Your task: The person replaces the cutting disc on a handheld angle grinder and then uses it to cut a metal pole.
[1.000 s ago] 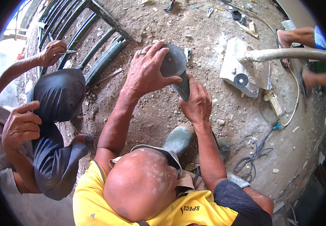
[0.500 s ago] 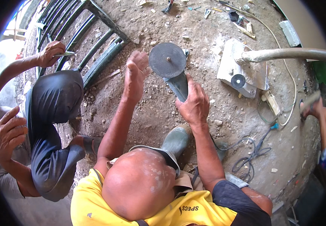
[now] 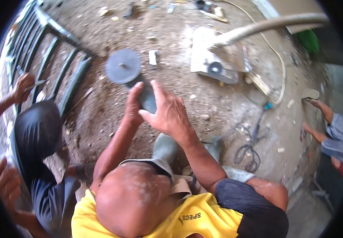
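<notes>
An angle grinder with a large grey disc point(image 3: 124, 68) is held up over the dirt ground between my two hands, disc facing up. My left hand point(image 3: 133, 104) presses its body from the left, the thumb side against the dark casing. On the other side, my right hand point(image 3: 167, 109) is wrapped partly round the casing, its thumb toward me. The hands are close together but do not quite meet. My left hand's other fingers are mostly hidden.
A dark green slatted frame point(image 3: 62, 73) lies to the left. Beside it sits a co-worker whose hand point(image 3: 23, 88) holds a thin blade. Right of me are a pale block point(image 3: 204, 41) bearing a small black disc point(image 3: 215, 69), a thick pole point(image 3: 266, 25) and coiled cord point(image 3: 246, 156). Another person's legs show far right.
My left hand, open and apart from the grinder before, has closed onto its body. The grinder has shifted left and the right hand's hold has changed. The whole view has swung, moving everything leftward.
</notes>
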{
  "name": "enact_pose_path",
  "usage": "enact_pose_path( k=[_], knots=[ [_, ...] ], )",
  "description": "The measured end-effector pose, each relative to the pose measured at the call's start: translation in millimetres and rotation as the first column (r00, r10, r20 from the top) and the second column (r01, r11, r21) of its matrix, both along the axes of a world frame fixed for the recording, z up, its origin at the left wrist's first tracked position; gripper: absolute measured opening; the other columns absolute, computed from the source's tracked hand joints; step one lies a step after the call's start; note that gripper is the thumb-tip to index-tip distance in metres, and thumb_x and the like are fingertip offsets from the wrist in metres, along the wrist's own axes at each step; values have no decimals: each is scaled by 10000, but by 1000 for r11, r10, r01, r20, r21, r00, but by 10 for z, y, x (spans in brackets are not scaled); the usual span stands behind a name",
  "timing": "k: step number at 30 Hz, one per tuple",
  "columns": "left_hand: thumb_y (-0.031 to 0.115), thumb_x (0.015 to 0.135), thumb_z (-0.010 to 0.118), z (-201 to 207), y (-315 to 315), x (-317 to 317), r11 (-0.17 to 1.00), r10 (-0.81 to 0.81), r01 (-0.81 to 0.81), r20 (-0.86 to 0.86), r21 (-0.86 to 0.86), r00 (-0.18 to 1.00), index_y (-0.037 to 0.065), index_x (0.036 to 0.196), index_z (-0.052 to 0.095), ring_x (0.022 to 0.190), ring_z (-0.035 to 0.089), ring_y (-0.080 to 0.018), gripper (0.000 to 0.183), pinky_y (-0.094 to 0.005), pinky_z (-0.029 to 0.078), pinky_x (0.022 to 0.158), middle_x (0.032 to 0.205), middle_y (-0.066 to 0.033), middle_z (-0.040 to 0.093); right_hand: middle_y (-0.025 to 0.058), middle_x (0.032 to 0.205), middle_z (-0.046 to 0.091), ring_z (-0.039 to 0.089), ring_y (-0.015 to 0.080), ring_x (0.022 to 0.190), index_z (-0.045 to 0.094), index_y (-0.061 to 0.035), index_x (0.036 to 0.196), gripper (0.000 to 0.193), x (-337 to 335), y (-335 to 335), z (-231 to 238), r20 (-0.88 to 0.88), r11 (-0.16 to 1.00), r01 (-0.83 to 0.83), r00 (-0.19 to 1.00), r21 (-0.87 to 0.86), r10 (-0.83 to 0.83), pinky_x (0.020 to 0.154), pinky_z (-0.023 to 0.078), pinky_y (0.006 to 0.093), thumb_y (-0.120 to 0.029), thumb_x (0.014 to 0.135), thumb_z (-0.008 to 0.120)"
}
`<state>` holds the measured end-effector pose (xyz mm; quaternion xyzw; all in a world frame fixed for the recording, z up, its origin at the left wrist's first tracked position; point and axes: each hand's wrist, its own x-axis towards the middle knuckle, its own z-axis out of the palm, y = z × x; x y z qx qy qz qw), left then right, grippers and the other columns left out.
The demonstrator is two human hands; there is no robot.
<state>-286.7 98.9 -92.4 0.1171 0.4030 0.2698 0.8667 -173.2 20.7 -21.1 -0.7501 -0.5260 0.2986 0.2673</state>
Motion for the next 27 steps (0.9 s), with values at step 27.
enact_pose_path(
  k=[27],
  knots=[
    [367, 837, 698, 58, -442, -109, 962, -262, 256, 53, 100, 964, 57, 1260, 464, 873, 666, -266, 575, -449, 586, 755, 982, -128, 633, 161, 884, 697, 687, 259, 796, 722, 17, 997, 316, 2538, -845, -1099, 269, 793, 605, 753, 77, -601, 737, 545, 371, -163, 743, 778]
  ],
)
